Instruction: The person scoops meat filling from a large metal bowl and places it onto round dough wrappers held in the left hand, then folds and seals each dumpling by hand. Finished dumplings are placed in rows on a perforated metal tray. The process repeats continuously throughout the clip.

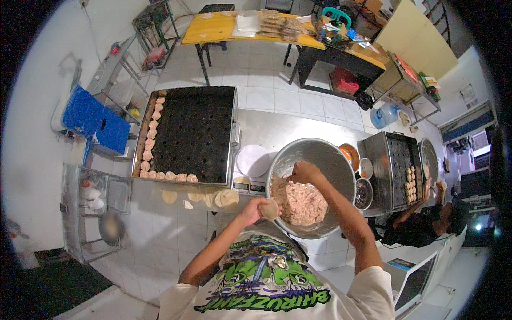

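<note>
My left hand [253, 212] holds a thin round dumpling wrapper [270, 210] at the near left rim of a large metal bowl [340, 166]. Inside that bowl lies a mound of pink minced meat filling [305, 205]. Over the filling's far side is my right hand [306, 172], its fingers curled closed; whatever they grip is hidden. To the left, a big square steamer tray [191, 136] with a dark perforated base carries filled dumplings [150, 144] along its left and near edges. Several loose wrappers [228, 198] lie along the table's near edge.
A white round disc [253, 161] and a small scale [241, 185] sit between tray and bowl. Small bowls [364, 193] stand right of the large one. Beyond them, a co-worker [432, 216] reaches toward a second tray [401, 165]. A yellow table [213, 29] stands across the floor.
</note>
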Motion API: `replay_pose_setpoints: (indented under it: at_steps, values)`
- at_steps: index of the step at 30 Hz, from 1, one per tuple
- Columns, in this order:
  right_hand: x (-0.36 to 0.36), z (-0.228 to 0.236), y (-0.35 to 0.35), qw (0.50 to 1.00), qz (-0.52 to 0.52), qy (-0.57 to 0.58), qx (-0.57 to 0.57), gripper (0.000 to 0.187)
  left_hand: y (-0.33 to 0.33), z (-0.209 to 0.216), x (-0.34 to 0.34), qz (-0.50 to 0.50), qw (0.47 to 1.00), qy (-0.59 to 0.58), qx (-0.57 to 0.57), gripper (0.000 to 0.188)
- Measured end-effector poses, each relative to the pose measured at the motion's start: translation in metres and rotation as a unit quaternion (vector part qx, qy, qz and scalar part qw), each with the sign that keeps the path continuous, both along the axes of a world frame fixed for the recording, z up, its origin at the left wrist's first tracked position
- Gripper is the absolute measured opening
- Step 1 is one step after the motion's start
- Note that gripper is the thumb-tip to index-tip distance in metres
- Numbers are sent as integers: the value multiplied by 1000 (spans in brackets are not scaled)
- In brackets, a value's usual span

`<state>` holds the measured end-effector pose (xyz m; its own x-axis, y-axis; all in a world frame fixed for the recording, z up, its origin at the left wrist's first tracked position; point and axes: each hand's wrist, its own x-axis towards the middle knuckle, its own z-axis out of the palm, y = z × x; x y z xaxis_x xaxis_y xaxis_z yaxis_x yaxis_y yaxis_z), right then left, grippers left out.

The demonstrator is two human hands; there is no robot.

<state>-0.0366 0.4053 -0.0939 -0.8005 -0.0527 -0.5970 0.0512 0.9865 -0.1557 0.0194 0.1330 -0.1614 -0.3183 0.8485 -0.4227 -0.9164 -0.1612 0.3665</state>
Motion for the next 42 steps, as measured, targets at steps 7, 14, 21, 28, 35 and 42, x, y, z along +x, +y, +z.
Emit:
replay_pose_setpoints:
  at_steps: [7, 14, 21, 28, 35, 42]
  values:
    - [34, 30, -27, 993, -60, 71, -70, 43, -4, -6, 8, 15, 1000, -14, -14, 50]
    - [98, 111, 16, 930, -190, 104, -298, 43, -12, 16, 14, 69, 995, -64, 41, 48]
    - [128, 172, -1, 909, -182, 143, -347, 39, -8, 104, -24, 86, 990, 97, -56, 46]
    - [125, 197, -39, 946, -133, 224, -192, 38, 27, 164, -17, 131, 989, -46, 43, 58]
    - [134, 217, -34, 957, -130, 256, -42, 30, 28, 173, -7, 184, 978, -74, 64, 53]
    - [152, 231, -39, 908, -187, 327, -183, 21, 20, 194, -21, 234, 963, -66, 113, 51]
